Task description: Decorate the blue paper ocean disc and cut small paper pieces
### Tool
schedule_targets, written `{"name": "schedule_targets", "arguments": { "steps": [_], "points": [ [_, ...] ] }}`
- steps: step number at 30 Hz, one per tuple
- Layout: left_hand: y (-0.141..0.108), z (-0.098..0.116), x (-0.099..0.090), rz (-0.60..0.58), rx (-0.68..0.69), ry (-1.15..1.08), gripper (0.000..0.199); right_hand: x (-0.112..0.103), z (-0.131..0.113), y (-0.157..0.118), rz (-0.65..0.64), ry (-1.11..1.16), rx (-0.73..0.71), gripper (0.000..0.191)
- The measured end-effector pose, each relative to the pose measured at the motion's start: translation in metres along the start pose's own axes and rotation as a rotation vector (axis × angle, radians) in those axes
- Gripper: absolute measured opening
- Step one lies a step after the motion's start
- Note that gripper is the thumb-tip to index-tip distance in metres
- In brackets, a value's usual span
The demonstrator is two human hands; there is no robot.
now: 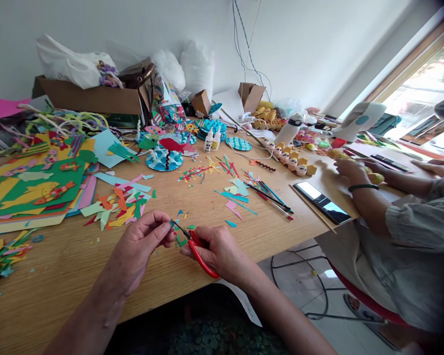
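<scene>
My left hand (144, 246) pinches a tiny blue paper piece (172, 224) between thumb and fingertips, above the wooden table's front edge. Red-handled scissors (202, 256) are in my right hand (222, 254), its fingers in and around the loops. The blade tips point left and touch or nearly touch the blue piece. Small green and blue paper bits (181, 240) lie under the blades. Just beyond my left hand spreads a heap of coloured paper scraps (122, 204).
Green sheets with paper fish (40, 190) lie left. Behind stand a blue disc with a red fish (165, 160) and glue bottles (208, 140). Pencils (270, 199), a wooden stick and a phone (321, 203) lie right. Another person's hands (351, 170) work at far right.
</scene>
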State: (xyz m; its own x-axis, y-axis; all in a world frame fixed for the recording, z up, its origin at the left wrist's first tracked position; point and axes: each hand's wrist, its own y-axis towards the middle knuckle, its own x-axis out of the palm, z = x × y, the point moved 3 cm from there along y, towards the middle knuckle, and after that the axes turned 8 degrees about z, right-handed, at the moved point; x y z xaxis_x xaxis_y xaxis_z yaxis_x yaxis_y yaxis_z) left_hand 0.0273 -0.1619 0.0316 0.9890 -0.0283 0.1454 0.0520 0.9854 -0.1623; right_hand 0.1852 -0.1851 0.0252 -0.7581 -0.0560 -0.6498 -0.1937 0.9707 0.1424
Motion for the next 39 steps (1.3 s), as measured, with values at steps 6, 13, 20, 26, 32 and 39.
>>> {"name": "schedule_targets", "arguments": {
  "steps": [6,13,20,26,32,39],
  "points": [
    [-0.0004,0.0008,0.0011,-0.001,0.003,-0.028,0.016,0.0004,-0.0042,0.0001,-0.018,-0.016,0.025,0.041],
    [-0.0009,-0.0003,-0.0001,-0.039,-0.003,-0.025,0.014,-0.0015,-0.0075,-0.0006,-0.033,-0.015,0.018,0.037],
    [-0.0011,-0.0006,0.0023,-0.049,0.003,-0.021,0.013,-0.0003,-0.0056,-0.0012,-0.027,-0.011,0.002,0.037],
    [-0.0011,-0.0029,0.0020,-0.062,0.002,-0.022,0.012,-0.0007,-0.0057,-0.0007,-0.022,-0.028,-0.006,0.038],
    [-0.0006,-0.0015,0.0009,-0.036,0.005,0.005,0.013,-0.0023,-0.0050,-0.0002,-0.023,-0.028,0.018,0.039],
    [-0.0008,-0.0007,-0.0003,-0.019,0.008,0.021,0.013,-0.0015,-0.0025,0.0003,-0.020,-0.017,0.010,0.040]
  ]
}}
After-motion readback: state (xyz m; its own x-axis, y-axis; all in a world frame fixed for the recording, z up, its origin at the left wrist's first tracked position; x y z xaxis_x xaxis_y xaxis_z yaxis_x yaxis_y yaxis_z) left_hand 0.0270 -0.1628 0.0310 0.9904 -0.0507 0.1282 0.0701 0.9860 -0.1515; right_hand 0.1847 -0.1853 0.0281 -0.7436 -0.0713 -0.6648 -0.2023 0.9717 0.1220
